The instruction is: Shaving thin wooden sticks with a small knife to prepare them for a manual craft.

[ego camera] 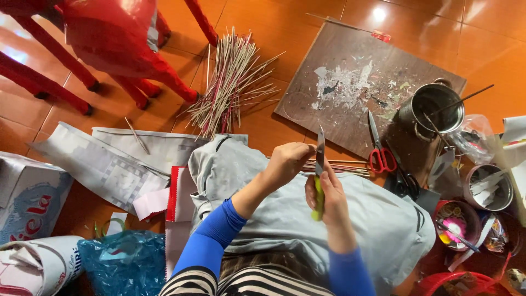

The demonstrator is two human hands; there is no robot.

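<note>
My right hand [327, 194] grips a knife [319, 164] with a yellow-green handle, its blade pointing up and away from me. My left hand [286, 161] is closed just left of the blade, pinching something thin that I cannot make out. Both hands hover over a grey cloth [285, 214] spread across my lap. A few thin sticks [345, 167] lie on the floor just beyond my hands. A larger heap of sticks [227, 87] is fanned out further away.
A brown work board [356, 82] with dried glue patches lies ahead right, with red-handled scissors [381, 148] and a metal pot [433, 107] on it. Tins [487, 189] of supplies stand at right. Red stool legs [126, 66], paper sheets [104, 159] and a blue bag [120, 263] are at left.
</note>
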